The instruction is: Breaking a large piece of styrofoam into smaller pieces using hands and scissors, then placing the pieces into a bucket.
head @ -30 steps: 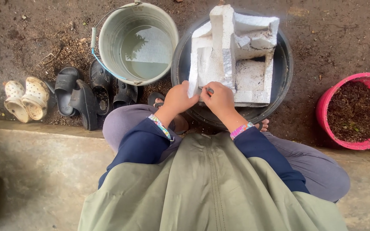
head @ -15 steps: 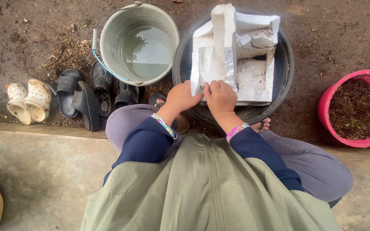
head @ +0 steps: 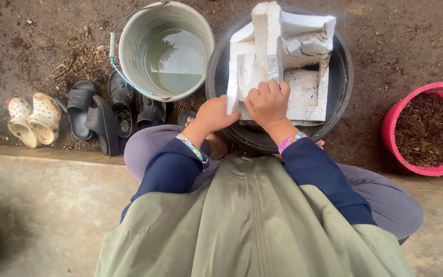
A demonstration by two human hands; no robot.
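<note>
Right hand [head: 268,102] has slid up from the near edge of the foam block [head: 278,61], fingers now curled together over its lower middle part, knuckles up; whether it grips anything underneath cannot be told. Left hand [head: 215,114] stayed put, clamped on the block's lower left corner, thumb side against the white edge. Both wrists carry colourful bands, dark blue sleeves behind them, olive garment below. Foam block is white, dirty, with stepped cut-outs, and sits inside a round black tub [head: 340,77] on the dirt ground, filling most of it. Just left of the tub, touching or nearly so, stands a grey metal bucket [head: 129,46] with water in it and a blue-wrapped handle hanging over its left side. Dark sandals [head: 98,115] lie below the bucket, a pair of cream clogs [head: 32,119] further left. Pink pot [head: 437,92] full of soil sits well apart at right. Concrete step [head: 47,205] runs under the person.
</note>
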